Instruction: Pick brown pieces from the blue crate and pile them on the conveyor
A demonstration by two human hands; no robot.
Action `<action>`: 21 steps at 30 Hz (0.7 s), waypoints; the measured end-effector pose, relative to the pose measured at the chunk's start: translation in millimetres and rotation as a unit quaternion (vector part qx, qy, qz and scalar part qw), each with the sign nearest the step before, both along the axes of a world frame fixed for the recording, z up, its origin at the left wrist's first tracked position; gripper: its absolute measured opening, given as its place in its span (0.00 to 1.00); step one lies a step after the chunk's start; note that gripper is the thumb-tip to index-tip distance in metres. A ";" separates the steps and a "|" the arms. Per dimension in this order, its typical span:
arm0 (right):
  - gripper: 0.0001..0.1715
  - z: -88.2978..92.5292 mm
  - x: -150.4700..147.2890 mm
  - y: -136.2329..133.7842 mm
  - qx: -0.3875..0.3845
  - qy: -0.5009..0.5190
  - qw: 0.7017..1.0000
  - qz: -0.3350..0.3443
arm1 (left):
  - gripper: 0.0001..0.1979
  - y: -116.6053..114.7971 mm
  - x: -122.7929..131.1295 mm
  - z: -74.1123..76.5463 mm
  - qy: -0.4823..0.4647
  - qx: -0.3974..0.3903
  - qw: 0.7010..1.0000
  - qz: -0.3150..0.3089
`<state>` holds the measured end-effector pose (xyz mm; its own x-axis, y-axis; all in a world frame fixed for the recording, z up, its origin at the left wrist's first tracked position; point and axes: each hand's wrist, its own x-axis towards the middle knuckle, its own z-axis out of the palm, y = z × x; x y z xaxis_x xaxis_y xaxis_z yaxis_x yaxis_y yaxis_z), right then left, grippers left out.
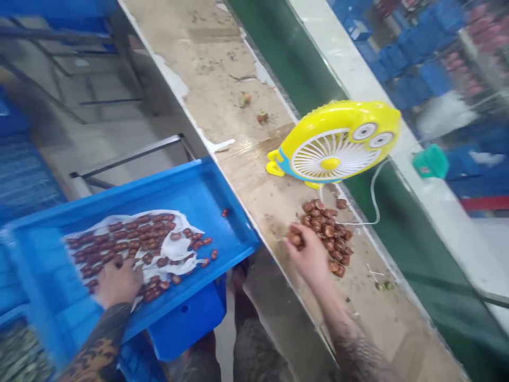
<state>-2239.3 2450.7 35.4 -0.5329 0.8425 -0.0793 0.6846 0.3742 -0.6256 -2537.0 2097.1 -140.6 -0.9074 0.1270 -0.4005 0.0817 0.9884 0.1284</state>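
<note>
Small glossy reddish-brown pieces (131, 233), their exact kind unclear, lie in rows on a white cloth or sheet (181, 249) inside a blue plastic tray (199, 183). My left hand (119, 281) rests at the near side of these rows, fingers bent down and drawn together among the pieces; what is between the fingertips is hidden. On the cardboard-covered bench, a heap of similar brown pieces (328, 228) is piled up. At its left edge is my right hand (310, 254), its curled fingers closed around a brown piece (295, 237) or more than one.
A yellow toy-shaped fan (338, 146) with a white cable stands just behind the heap. The bench (222, 58) runs diagonally, with a few scraps on it. A green strip and a white ledge (353, 58) border it. A blue bin (186, 323) sits below the tray.
</note>
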 end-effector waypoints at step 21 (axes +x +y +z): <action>0.28 -75.5 59.5 -63.5 0.269 -0.186 0.930 0.167 | 0.18 134.1 81.4 -26.6 -0.064 0.064 0.885 -0.457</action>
